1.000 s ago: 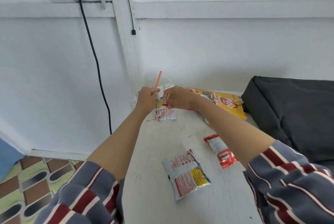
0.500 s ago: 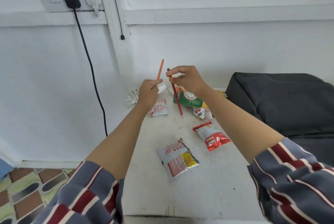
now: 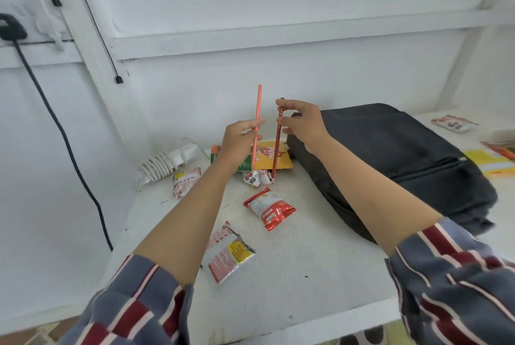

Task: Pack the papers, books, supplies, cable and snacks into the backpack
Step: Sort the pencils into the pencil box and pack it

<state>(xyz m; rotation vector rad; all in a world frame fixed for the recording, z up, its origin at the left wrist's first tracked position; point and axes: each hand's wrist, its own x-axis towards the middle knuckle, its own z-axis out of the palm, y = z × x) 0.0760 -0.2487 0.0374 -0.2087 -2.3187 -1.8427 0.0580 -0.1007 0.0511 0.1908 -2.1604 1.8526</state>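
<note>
A black cable (image 3: 64, 138) hung down the wall at the far left. On the white tabletop (image 3: 306, 275), a coiled white cable (image 3: 160, 167) with its plug lay near the back left corner, with a small red-and-white snack packet (image 3: 185, 181) just beside it. The left hand (image 3: 239, 141) was raised above the tabletop, closed around an orange pencil (image 3: 257, 110) that stood nearly upright. Close beside it, the right hand (image 3: 302, 123) pinched a dark red pencil (image 3: 278, 144) near its top end, tip pointing down. Behind the hands lay a yellow and green snack bag (image 3: 270, 156), and in front of it a small crumpled packet (image 3: 255, 177). Nearer the person sat a red snack packet (image 3: 269, 208) and a silver-and-red packet (image 3: 228, 254). To the right, the dark backpack (image 3: 404, 155) lay flat on the tabletop. Beyond it, at the far right, were a yellow book (image 3: 489, 163) and another snack packet (image 3: 454, 123).
</note>
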